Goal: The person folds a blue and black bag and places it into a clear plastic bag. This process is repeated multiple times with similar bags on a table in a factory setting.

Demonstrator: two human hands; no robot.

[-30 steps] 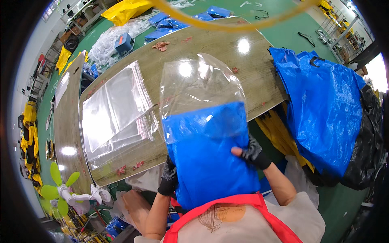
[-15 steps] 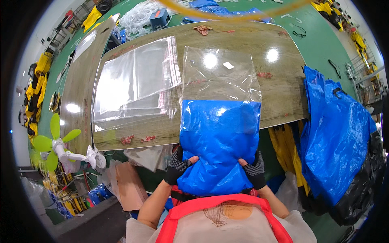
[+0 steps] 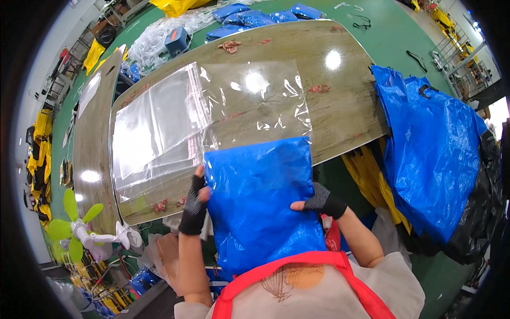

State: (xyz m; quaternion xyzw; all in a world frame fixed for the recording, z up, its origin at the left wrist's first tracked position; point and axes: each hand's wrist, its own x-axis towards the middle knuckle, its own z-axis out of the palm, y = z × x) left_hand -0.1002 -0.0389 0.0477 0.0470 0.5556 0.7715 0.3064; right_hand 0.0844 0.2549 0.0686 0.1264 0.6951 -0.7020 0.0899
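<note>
A flat blue plastic bundle [image 3: 260, 207] lies in front of my chest, its far end at the edge of the wood-grain table [image 3: 350, 117]. A clear plastic bag [image 3: 252, 117] extends beyond the bundle across the table; the bundle's far part appears to be inside it. My right hand [image 3: 322, 202], in a black fingerless glove, grips the bundle's right edge with the thumb on top. Along the left edge, my left hand [image 3: 195, 204], gloved alike, is upright with thumb and a fingertip apart; its other fingers are hidden.
Stacked clear bags [image 3: 159, 127] lie on the table's left part. A green-bladed fan [image 3: 77, 228] stands at the left. Blue sheeting [image 3: 430, 154] hangs at the right above black plastic [image 3: 481, 212]. Blue packages [image 3: 255, 18] lie on the floor beyond the table.
My left hand has let go of the bundle's near left part and moved up its left edge. My right hand's grip is farther up the right edge. The whole view has shifted.
</note>
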